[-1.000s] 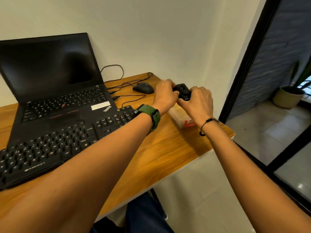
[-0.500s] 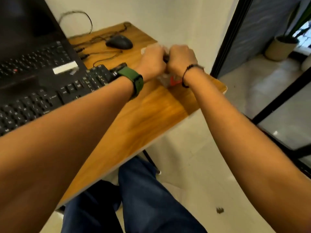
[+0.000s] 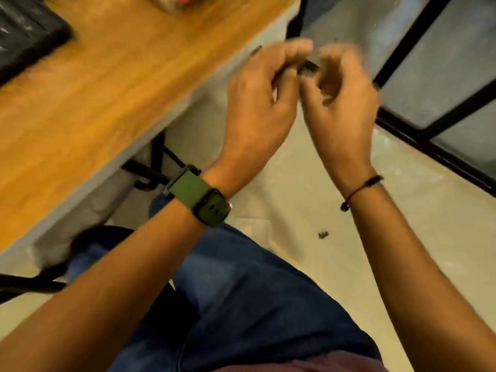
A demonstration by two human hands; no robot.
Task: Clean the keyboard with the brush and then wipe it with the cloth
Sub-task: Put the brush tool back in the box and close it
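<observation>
A small dark object (image 3: 308, 67), possibly the brush though blur hides what it is, sits between both hands out past the desk's edge, above the floor. The left hand (image 3: 257, 103) curls its fingers (image 3: 292, 53) round one end; the right hand (image 3: 341, 103) has its fingers (image 3: 335, 60) bent in at the other end, but whether they clamp on it or merely meet it, one cannot tell through the smear.

The keyboard (image 3: 24, 36) lies away at ten o'clock, only one dark corner showing on the desk (image 3: 102, 89), well apart from the hands. Judging from that, no brushing is under way yet: the tool looks to be getting readied, with brushing and the whole wipe left to do. No cloth is in view.

The count: two hands, one dark object, one keyboard corner, one desk. At twelve o'clock, one pale container (image 3: 174, 2) with red on it. One green watch (image 3: 201, 197) on the left wrist, one black cord bracelet (image 3: 359, 189) on the right, one dark speck (image 3: 323, 234) on the floor (image 3: 349, 251).
</observation>
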